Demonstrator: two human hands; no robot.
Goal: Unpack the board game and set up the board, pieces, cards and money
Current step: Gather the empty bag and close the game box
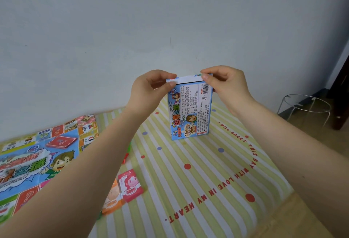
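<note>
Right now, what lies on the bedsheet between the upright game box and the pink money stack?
In the head view, only bare striped sheet with printed dots lies between the box and the pink money stack.

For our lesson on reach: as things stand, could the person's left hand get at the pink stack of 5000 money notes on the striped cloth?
Probably not at once: the left hand is pinching the blue game box top. Freed, nothing seems to cover the pink stack of 5000 money notes beside the left forearm.
</note>
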